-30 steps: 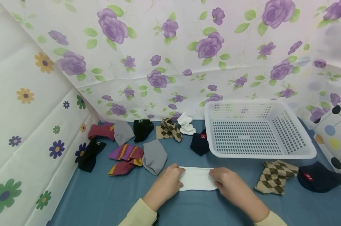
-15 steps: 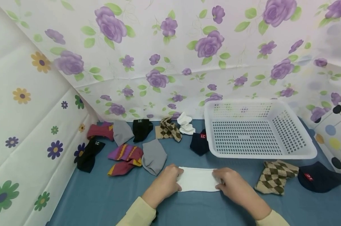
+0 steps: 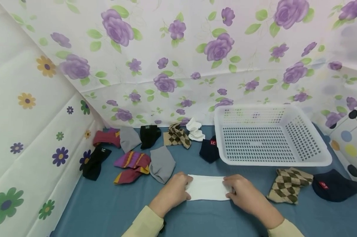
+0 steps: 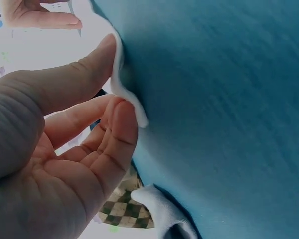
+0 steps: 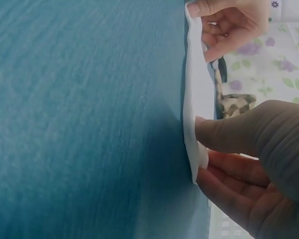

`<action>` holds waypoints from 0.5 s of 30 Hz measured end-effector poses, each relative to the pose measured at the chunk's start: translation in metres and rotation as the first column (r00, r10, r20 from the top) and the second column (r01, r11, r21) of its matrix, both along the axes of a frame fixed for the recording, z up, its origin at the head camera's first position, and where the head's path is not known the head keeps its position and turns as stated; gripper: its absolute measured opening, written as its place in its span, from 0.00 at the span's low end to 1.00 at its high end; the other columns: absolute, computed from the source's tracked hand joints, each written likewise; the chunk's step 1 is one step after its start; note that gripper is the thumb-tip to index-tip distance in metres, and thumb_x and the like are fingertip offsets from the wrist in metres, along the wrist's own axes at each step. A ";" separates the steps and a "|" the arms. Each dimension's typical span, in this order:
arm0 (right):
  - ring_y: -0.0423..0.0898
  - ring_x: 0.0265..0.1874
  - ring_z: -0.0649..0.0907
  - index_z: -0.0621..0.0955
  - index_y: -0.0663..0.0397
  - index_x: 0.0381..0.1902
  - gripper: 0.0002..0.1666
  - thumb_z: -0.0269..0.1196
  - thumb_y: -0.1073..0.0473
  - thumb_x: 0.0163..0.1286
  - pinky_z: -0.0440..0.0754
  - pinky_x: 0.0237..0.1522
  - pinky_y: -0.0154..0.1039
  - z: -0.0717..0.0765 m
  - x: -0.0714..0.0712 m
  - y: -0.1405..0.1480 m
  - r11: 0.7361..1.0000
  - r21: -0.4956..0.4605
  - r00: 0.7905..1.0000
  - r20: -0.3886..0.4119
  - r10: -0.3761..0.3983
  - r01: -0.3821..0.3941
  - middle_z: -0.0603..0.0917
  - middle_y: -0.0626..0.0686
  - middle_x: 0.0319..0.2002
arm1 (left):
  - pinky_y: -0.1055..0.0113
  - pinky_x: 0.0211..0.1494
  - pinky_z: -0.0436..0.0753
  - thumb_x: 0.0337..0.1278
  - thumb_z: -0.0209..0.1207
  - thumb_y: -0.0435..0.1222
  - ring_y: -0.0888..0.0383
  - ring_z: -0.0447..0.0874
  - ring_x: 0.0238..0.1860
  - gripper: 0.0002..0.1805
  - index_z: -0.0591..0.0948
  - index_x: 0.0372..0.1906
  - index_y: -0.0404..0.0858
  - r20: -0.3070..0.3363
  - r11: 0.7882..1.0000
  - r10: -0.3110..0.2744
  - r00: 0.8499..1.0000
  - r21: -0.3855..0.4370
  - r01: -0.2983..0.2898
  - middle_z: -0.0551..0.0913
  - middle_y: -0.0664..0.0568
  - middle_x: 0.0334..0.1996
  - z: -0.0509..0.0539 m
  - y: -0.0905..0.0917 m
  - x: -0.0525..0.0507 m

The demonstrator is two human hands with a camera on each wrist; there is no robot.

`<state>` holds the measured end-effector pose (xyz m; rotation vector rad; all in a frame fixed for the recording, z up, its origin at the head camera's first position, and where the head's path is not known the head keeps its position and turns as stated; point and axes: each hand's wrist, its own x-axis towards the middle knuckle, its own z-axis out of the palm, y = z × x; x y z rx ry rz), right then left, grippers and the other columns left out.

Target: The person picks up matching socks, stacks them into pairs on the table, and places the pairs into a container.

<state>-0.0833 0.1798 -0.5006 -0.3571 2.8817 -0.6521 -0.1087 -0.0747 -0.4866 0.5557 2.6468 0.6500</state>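
Observation:
A flat white folded cloth (image 3: 207,187) lies on the blue surface at front centre, its long sides running left to right. My left hand (image 3: 173,192) grips its left end, fingertips at the far corner and thumb at the near one. At the other end my right hand (image 3: 246,195) holds it the same way. In the left wrist view the thumb and fingertips of my left hand (image 4: 74,114) touch the white edge (image 4: 118,74). The right wrist view has my right hand (image 5: 254,159) on the layered edge of the cloth (image 5: 191,94).
Behind my left hand lie grey (image 3: 162,164), striped (image 3: 134,164) and black socks (image 3: 96,163). Checkered (image 3: 178,135), white (image 3: 195,130) and navy (image 3: 209,150) ones lie farther back. A white basket (image 3: 273,164) stands back right; checkered (image 3: 289,186) and navy socks (image 3: 336,186) lie before it.
My right hand has shifted slightly right and my left hand slightly left, with more of the white cloth showing between them. The other socks and the basket have not moved.

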 end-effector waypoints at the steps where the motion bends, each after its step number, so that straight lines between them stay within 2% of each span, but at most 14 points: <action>1: 0.48 0.53 0.79 0.85 0.52 0.44 0.23 0.74 0.61 0.47 0.80 0.49 0.45 0.000 0.000 0.000 1.000 0.005 1.000 -0.004 0.001 -0.001 0.82 0.49 0.50 | 0.69 0.39 0.77 0.35 0.74 0.33 0.61 0.75 0.39 0.32 0.79 0.55 0.40 -0.015 1.000 -0.017 1.000 -0.014 0.016 0.79 0.50 0.40 0.001 0.001 0.000; 4: 0.47 0.53 0.79 0.85 0.50 0.43 0.21 0.74 0.61 0.48 0.79 0.50 0.46 0.001 0.002 0.000 1.000 0.013 1.000 -0.016 0.004 -0.004 0.82 0.47 0.49 | 0.70 0.39 0.77 0.36 0.74 0.35 0.61 0.76 0.40 0.31 0.80 0.54 0.40 -0.046 0.997 -0.060 0.997 -0.054 0.058 0.80 0.50 0.42 0.006 0.003 -0.001; 7: 0.45 0.52 0.79 0.85 0.47 0.43 0.20 0.73 0.59 0.49 0.79 0.51 0.46 0.002 0.004 0.000 1.000 -0.001 0.999 -0.033 0.011 -0.011 0.82 0.45 0.48 | 0.67 0.41 0.79 0.41 0.72 0.38 0.60 0.78 0.43 0.29 0.80 0.54 0.41 -0.043 0.996 -0.060 0.997 -0.068 0.057 0.81 0.48 0.45 0.018 0.004 -0.005; 9: 0.45 0.52 0.79 0.85 0.46 0.43 0.19 0.73 0.58 0.50 0.79 0.51 0.45 0.004 0.005 0.000 1.000 -0.011 0.999 -0.050 0.018 -0.018 0.82 0.45 0.48 | 0.63 0.44 0.80 0.46 0.70 0.42 0.58 0.79 0.46 0.27 0.79 0.55 0.41 -0.050 0.998 -0.030 0.998 -0.063 0.027 0.81 0.48 0.47 0.029 0.003 -0.010; 12: 0.44 0.51 0.79 0.85 0.45 0.43 0.18 0.72 0.56 0.52 0.79 0.50 0.45 0.006 0.006 0.001 1.000 -0.013 0.996 -0.083 0.024 -0.025 0.82 0.45 0.48 | 0.59 0.48 0.81 0.51 0.66 0.45 0.55 0.79 0.50 0.27 0.77 0.58 0.40 -0.112 0.998 0.037 0.993 -0.042 -0.042 0.79 0.47 0.51 0.045 0.002 -0.025; 15: 0.44 0.51 0.79 0.85 0.43 0.43 0.17 0.71 0.54 0.53 0.79 0.50 0.45 0.010 0.008 0.002 1.000 0.004 0.993 -0.113 0.027 -0.027 0.82 0.45 0.48 | 0.56 0.52 0.80 0.54 0.64 0.46 0.52 0.77 0.55 0.29 0.74 0.60 0.42 -0.236 0.992 0.118 0.965 -0.011 -0.124 0.76 0.46 0.56 0.056 0.003 -0.047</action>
